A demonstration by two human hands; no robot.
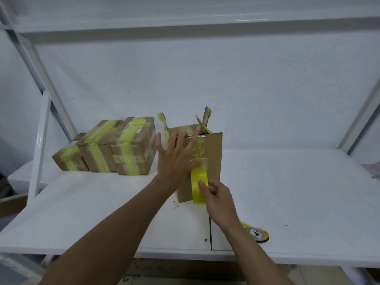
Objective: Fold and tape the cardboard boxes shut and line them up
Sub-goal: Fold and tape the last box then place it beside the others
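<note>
— While the yellow tape roll (pixel 258 233) lies on the white desk (pixel 102 212) at lower right, beside the right wrist, what are the hands doing?
— Right hand (pixel 218 195) pinches the yellow tape strip (pixel 196 175), thumb on it, low on the near face of the upright brown cardboard box (pixel 214 157) at the frame's centre. Left hand (pixel 176 155) lies flat above, fingers spread, pressing the tape near the box's top edge.
— Which step, then?
— Taping, I'd judge, though torn flaps (pixel 206 118) stand up at the back, so the box isn't shut yet. The next move calls for smoothing the strip down, folding those flaps in, then sliding the box left to join the three taped brown boxes (pixel 107 149) lined up at middle left.
</note>
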